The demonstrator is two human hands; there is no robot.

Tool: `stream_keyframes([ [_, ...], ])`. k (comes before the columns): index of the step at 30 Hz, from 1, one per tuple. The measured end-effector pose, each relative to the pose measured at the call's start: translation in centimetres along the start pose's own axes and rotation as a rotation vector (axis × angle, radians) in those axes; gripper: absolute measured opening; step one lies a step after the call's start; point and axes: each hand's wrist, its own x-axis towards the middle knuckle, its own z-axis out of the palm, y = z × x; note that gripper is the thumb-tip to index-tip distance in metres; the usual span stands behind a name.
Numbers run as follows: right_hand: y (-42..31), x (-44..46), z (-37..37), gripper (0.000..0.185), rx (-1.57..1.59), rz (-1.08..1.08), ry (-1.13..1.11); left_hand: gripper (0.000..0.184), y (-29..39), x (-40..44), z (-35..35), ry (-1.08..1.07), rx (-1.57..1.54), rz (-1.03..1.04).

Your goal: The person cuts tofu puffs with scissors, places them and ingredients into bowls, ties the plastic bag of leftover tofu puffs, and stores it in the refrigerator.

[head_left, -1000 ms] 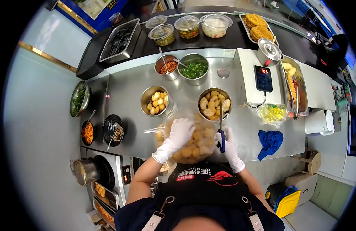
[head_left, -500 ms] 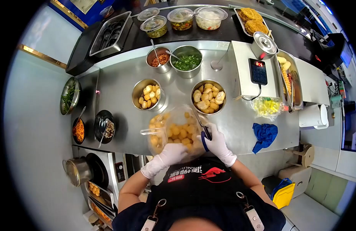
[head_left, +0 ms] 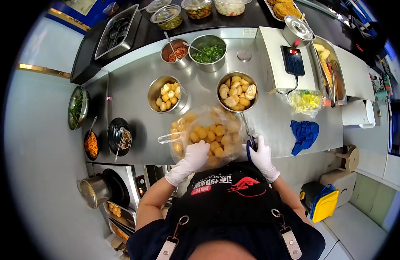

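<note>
A clear plastic bag [head_left: 187,152] of round golden-brown balls [head_left: 210,135] lies at the counter's front edge. My left hand [head_left: 196,156], in a white glove, is over its near side with fingers curled among the balls; what they pinch is hidden. My right hand [head_left: 263,157], also gloved, grips dark-blue-handled scissors [head_left: 251,141] just right of the bag, blades pointing away toward a steel bowl. That steel bowl [head_left: 220,102] contains cut-open balls [head_left: 236,92]. A second steel bowl [head_left: 151,99] to its left holds more of them.
Behind stand a pot of chopped greens [head_left: 209,54] and a pot of peanuts [head_left: 177,54], both with spoons. A blue cloth [head_left: 304,135] lies to the right, below a white box [head_left: 273,56] carrying a keypad. Two black bowls [head_left: 118,141] with food sit left.
My right hand and the scissors have moved right, away from the bag. My left hand has shifted forward over the balls. The whole view has tilted slightly.
</note>
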Motion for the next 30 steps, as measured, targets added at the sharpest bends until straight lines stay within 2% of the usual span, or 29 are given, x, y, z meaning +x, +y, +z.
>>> stream_keyframes([
  [6,-0.4,0.0,-0.6,0.038,0.307,0.185,0.031,0.029,-1.6,0.9,0.6,-0.063,-0.004,0.062],
  [9,-1.8,0.2,-1.4,0.036,0.409,0.153,0.033,0.024,-1.9,0.5,-0.5,0.064,-0.053,0.143],
  [11,-2.3,0.5,-1.6,0.036,0.478,0.126,0.033,0.026,-1.7,1.2,-2.6,0.056,-0.513,-0.029],
  [12,-3.3,0.7,-2.3,0.037,0.414,0.088,0.022,0.027,-1.4,1.5,-4.0,0.050,-0.746,-0.119],
  [13,-3.6,0.8,-2.3,0.038,0.468,0.092,0.012,0.028,-1.1,2.1,-5.4,0.168,-0.903,-0.064],
  [14,-4.0,0.9,-2.2,0.039,0.523,0.095,-0.001,0.026,-0.7,2.4,-7.0,0.110,-1.211,-0.126],
  [16,-4.9,0.9,-1.9,0.042,0.669,0.194,-0.073,0.025,0.9,3.7,-9.4,0.254,-1.617,-0.150],
  [19,-5.5,0.9,-1.1,0.041,0.749,0.119,-0.088,0.023,2.1,6.1,-10.4,0.298,-1.870,-0.170],
  [22,-5.5,0.5,-0.7,0.041,0.725,0.139,-0.154,0.024,3.6,7.9,-10.8,0.405,-2.001,-0.095],
  [23,-5.4,0.5,-0.7,0.041,0.733,0.146,-0.200,0.025,4.1,8.2,-11.0,0.405,-2.025,-0.149],
  [26,-4.9,0.7,0.2,0.042,0.731,0.148,-0.218,0.032,4.5,8.8,-11.0,0.376,-1.934,-0.167],
  [30,-4.4,1.3,0.6,0.042,0.761,0.228,-0.275,0.029,4.5,9.1,-10.8,0.380,-1.825,-0.208],
])
